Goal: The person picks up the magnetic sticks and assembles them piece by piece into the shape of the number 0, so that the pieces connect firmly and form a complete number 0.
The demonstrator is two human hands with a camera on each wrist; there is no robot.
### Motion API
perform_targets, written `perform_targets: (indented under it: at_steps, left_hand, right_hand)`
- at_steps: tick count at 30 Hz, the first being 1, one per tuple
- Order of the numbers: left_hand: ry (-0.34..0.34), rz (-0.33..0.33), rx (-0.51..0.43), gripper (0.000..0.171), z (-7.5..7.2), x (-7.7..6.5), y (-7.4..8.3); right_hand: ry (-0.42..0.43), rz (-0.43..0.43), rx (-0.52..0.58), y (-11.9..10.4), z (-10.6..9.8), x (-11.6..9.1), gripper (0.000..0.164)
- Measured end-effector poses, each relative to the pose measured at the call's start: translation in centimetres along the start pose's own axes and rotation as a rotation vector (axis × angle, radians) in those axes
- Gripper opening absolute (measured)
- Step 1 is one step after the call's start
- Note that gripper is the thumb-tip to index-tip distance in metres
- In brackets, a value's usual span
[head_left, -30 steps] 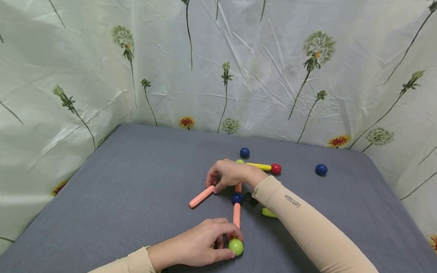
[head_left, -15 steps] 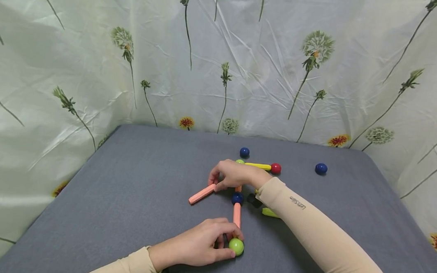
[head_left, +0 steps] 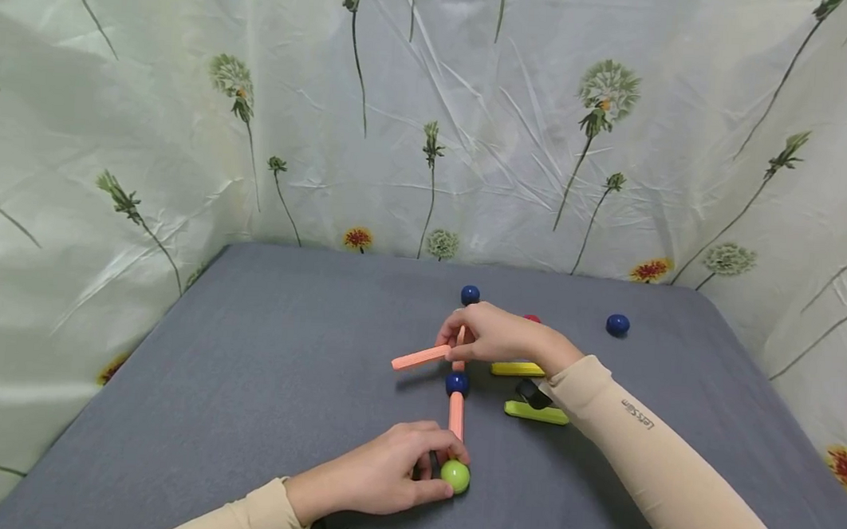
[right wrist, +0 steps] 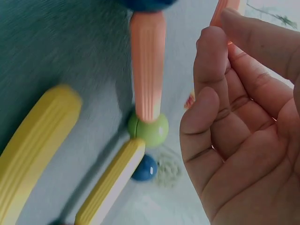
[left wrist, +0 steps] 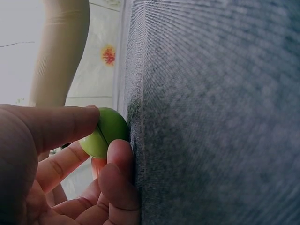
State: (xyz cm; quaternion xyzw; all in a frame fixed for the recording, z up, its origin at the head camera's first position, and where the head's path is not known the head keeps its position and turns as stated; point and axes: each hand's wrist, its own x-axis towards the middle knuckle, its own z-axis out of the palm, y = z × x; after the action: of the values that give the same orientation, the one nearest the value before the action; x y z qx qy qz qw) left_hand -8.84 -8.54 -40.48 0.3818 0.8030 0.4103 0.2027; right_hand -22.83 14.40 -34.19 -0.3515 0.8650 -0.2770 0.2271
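My left hand [head_left: 393, 469] pinches a light green ball [head_left: 455, 476] between thumb and fingers at the near end of a chain. From that ball a salmon rod [head_left: 456, 416] leads to a blue ball [head_left: 457, 383]. Past the blue ball, another salmon rod [right wrist: 149, 65] runs to a second green ball [right wrist: 152, 131], which the right hand hides in the head view. My right hand [head_left: 500, 334] pinches one end of a loose salmon rod [head_left: 421, 358] above the table. The rod's other end points left, with a shadow beneath.
A yellow rod [right wrist: 110, 183] joins the far green ball, with a red ball [head_left: 532, 318] showing behind the right hand. A loose yellow rod [head_left: 517, 369] and a lime rod [head_left: 536, 413] lie right of the chain. Blue balls [head_left: 470, 294] sit farther back.
My right hand has lifted the loose salmon rod and carried it to the right, swinging it closer to level. The left hand stays on the green ball.
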Motion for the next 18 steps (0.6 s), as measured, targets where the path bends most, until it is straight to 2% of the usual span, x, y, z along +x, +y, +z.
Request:
perform_targets:
  at_steps: [4, 9, 18]
  left_hand:
    - [-0.009, -0.02, -0.023, 0.022, -0.1, 0.1, 0.0]
    - [-0.033, -0.06, -0.068, 0.023, -0.2, 0.2, -0.1]
    - [-0.029, -0.059, -0.046, 0.023, -0.3, 0.3, 0.1]
  right_hand:
    - [0.047, 0.0, -0.021, 0.6, -0.5, -2.3, 0.01]
    - [0.089, 0.052, -0.027, 1.2, -0.7, -5.3, 0.009]
    - [0.112, 0.106, -0.021, 2.1, -0.1, -10.2, 0.016]
